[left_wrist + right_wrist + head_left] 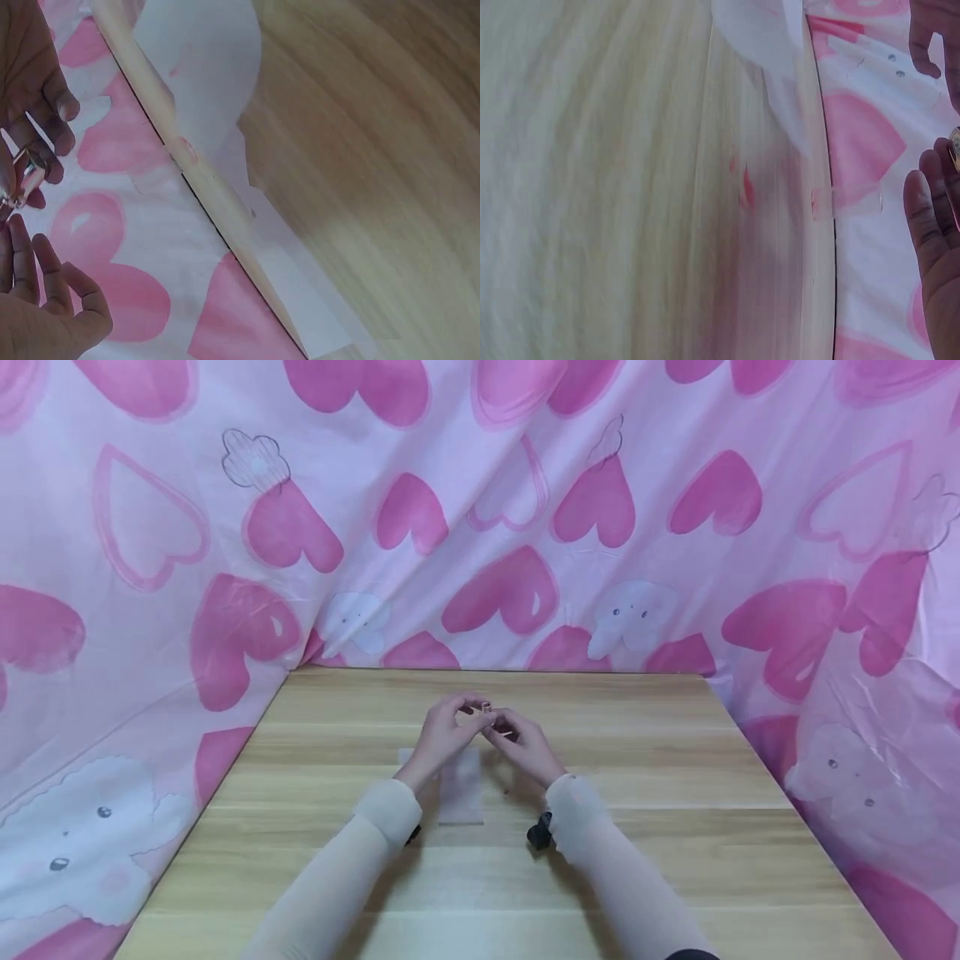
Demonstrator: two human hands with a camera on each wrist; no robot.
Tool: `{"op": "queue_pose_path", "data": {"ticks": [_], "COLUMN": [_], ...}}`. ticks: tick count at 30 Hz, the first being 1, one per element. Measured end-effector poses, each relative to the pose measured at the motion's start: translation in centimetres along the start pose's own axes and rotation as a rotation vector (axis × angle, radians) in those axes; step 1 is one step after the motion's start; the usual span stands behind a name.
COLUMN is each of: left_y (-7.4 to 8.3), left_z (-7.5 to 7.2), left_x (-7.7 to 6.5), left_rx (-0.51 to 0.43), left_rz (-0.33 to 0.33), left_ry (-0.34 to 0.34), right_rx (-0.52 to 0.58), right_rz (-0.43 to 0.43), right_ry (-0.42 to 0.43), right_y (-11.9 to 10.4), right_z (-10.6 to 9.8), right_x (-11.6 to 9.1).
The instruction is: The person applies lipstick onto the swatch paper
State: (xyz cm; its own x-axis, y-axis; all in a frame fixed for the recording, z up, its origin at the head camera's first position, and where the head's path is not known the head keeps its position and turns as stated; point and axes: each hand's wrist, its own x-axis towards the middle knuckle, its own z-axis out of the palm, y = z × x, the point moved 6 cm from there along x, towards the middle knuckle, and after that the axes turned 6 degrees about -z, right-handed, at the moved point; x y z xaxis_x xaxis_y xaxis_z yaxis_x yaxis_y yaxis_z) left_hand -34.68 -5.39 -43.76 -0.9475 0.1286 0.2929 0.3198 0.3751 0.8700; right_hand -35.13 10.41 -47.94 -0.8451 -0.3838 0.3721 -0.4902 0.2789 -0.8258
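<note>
At the bottom of the frame, two pale sleeves [352, 852] reach up over the wooden tabletop [675, 827], a black device [540, 832] by the right cuff. Between the forearms, left of centre, a translucent sheet [461, 789] lies flat, perhaps set down there to stay within reach. Just beyond, at mid-frame, is a small gold-coloured piece [487, 707]. The left hand [446, 733] pinches it between thumb and fingers; the right hand [522, 745] meets it with thumb and fingertips nearly together, the other fingers loosely bent. It seems held between both so that each can steady or turn it. Across the upper frame hangs pink heart-patterned cloth [495, 585]. No brand, label or writing can be read.
</note>
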Motion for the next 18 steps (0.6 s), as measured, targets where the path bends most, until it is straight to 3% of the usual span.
{"op": "queue_pose_path", "data": {"ticks": [10,18], "left_y": [-0.4,-0.5], "left_z": [-0.5,-0.9], "left_x": [-0.7,-0.6], "left_rx": [-0.078,-0.118], "left_rz": [-0.073,-0.113], "left_ry": [0.097,0.113], "right_rx": [0.108,0.131], "right_rz": [0.064,0.092], "right_ry": [0.089,0.115], "right_y": [-0.6,-1.0], "right_z": [1.3,1.5], "right_x": [-0.7,-0.4]}}
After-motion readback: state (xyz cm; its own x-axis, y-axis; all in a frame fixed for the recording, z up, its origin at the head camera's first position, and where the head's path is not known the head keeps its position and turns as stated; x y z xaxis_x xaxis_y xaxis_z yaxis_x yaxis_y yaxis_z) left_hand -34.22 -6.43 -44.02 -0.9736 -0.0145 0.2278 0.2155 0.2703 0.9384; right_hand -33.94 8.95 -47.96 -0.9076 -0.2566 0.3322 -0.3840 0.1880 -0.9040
